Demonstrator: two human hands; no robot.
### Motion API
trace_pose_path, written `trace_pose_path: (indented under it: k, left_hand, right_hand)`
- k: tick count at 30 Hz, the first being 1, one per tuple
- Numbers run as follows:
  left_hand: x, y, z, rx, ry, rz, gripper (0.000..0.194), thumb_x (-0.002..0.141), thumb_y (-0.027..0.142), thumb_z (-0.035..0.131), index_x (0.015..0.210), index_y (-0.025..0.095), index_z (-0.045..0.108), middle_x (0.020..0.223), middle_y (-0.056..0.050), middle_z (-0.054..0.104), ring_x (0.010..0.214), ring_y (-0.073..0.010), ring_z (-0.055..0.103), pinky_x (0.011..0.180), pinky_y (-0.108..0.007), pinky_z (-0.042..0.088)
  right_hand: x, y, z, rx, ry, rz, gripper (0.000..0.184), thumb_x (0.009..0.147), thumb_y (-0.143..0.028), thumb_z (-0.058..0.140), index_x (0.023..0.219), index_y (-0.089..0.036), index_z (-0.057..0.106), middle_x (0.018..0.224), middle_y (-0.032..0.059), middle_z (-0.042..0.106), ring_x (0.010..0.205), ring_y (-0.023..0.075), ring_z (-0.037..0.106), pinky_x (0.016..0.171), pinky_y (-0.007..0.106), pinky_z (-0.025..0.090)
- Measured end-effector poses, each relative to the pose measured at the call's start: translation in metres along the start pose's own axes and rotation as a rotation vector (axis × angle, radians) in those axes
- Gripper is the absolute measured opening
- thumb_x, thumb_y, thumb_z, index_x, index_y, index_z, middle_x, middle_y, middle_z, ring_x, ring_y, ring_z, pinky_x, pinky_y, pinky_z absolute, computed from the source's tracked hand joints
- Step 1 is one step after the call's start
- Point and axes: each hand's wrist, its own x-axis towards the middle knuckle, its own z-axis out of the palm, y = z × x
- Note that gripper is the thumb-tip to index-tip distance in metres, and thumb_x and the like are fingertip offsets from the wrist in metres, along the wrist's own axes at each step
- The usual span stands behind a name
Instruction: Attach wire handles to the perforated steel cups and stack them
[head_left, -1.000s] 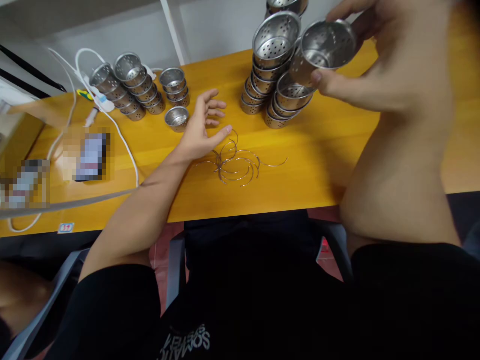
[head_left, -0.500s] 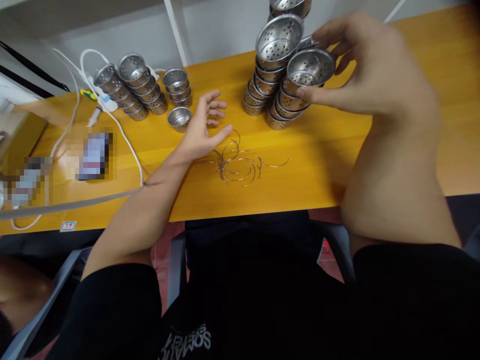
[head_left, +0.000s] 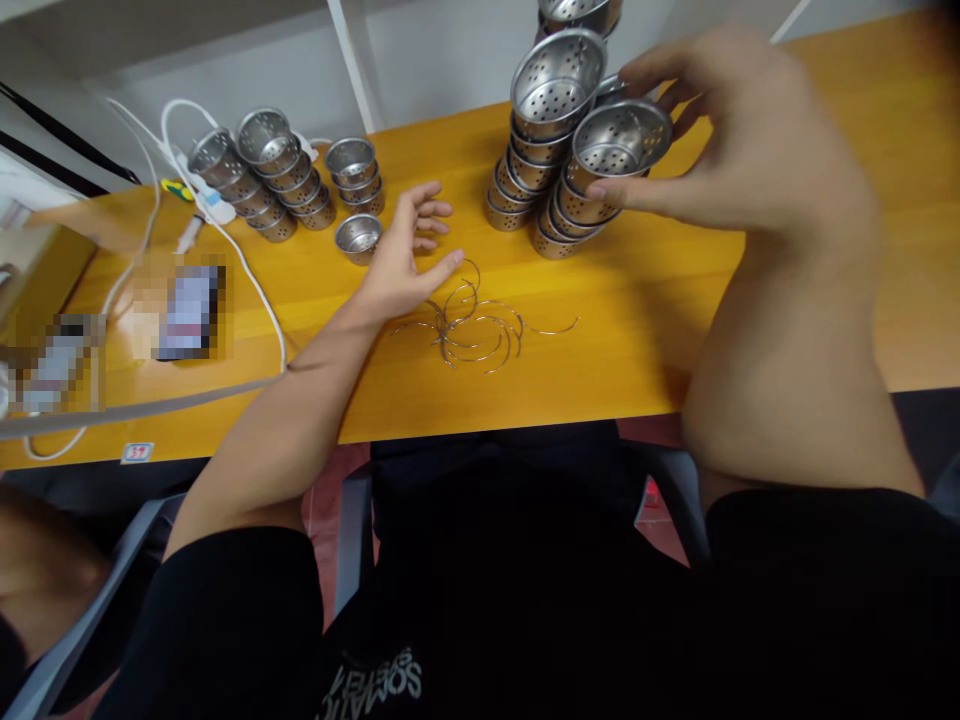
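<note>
My right hand (head_left: pixel 720 150) is wrapped around the top perforated metal cup (head_left: pixel 611 150) of a nested stack, thumb on its near wall and fingers at the far rim. The cup sits on the cups (head_left: pixel 566 225) below it. Just left of it rises a taller leaning stack of cups (head_left: pixel 540 145). My left hand (head_left: pixel 409 250) holds nothing; its fingers are apart above the table. Close by its wrist stands a single small metal cup (head_left: pixel 358 238). Below the left hand lies a loose tangle of thin curved wires (head_left: pixel 480 335).
More stacks of perforated cups (head_left: pixel 274 160) stand at the back left. A white cable (head_left: pixel 259 285) loops around a phone (head_left: pixel 189 312) on the yellow table (head_left: pixel 615 360). Another person's arm (head_left: pixel 45 570) shows at the lower left.
My right thumb has shifted very slightly left along the cup's wall. The left hand, the stacks and the wires are practically unchanged.
</note>
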Motion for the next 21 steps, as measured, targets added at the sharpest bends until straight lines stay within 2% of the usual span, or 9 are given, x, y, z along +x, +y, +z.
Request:
trace_pose_path:
  k: [3,6,8,11,17,21]
  left_hand:
    - [-0.001,-0.001,0.002,-0.008,0.005,-0.007,0.097,0.126,0.078,0.075,0.201,0.035,0.030,0.178,-0.023,0.063,0.153,-0.0394,0.079,0.133,-0.063,0.072]
    - [0.000,0.001,0.003,0.000,0.003,-0.022,0.095,0.128,0.078,0.072,0.201,0.034,0.031,0.176,-0.023,0.065,0.154,-0.0395,0.079,0.135,-0.064,0.071]
    - [0.001,0.005,0.003,-0.003,0.013,-0.026,0.092,0.128,0.075,0.073,0.200,0.033,0.033,0.174,-0.023,0.067,0.152,-0.0386,0.081,0.133,-0.064,0.072]
    - [0.002,0.010,0.003,-0.011,0.032,-0.039,0.086,0.129,0.070,0.076,0.197,0.032,0.040,0.171,-0.023,0.070,0.149,-0.0374,0.082,0.131,-0.062,0.074]
    - [0.000,0.006,0.003,0.022,0.010,-0.047,0.083,0.129,0.069,0.074,0.195,0.031,0.041,0.174,-0.022,0.068,0.154,-0.0388,0.081,0.133,-0.064,0.073]
    - [0.000,0.004,0.003,0.005,0.017,-0.046,0.084,0.128,0.072,0.076,0.192,0.029,0.044,0.174,-0.023,0.067,0.155,-0.0386,0.080,0.133,-0.062,0.072]
  right_hand:
    - [0.002,0.007,0.002,0.036,0.035,-0.001,0.079,0.090,-0.066,0.106,0.164,-0.050,0.085,0.162,0.0057,0.086,0.144,0.0464,0.082,0.117,0.069,0.069]
    - [0.004,0.017,0.003,0.069,0.084,-0.059,0.095,0.074,-0.073,0.113,0.161,-0.041,0.091,0.154,0.0124,0.090,0.136,0.0522,0.086,0.102,0.070,0.071]
    - [0.005,0.021,0.003,0.065,0.071,-0.070,0.093,0.074,-0.072,0.114,0.159,-0.041,0.092,0.153,0.0129,0.090,0.135,0.0519,0.085,0.102,0.069,0.071]
    - [0.005,0.019,0.001,0.053,0.027,-0.048,0.084,0.080,-0.066,0.112,0.160,-0.049,0.089,0.154,0.0086,0.088,0.136,0.0463,0.082,0.107,0.065,0.070]
    - [0.005,0.025,0.000,0.087,0.020,-0.029,0.100,0.064,-0.058,0.122,0.159,-0.048,0.091,0.153,0.0103,0.085,0.128,0.0452,0.080,0.100,0.063,0.067]
    - [0.007,0.039,0.005,0.082,0.065,-0.039,0.089,0.063,-0.061,0.127,0.143,-0.044,0.090,0.147,0.0096,0.079,0.113,0.0378,0.074,0.095,0.059,0.068]
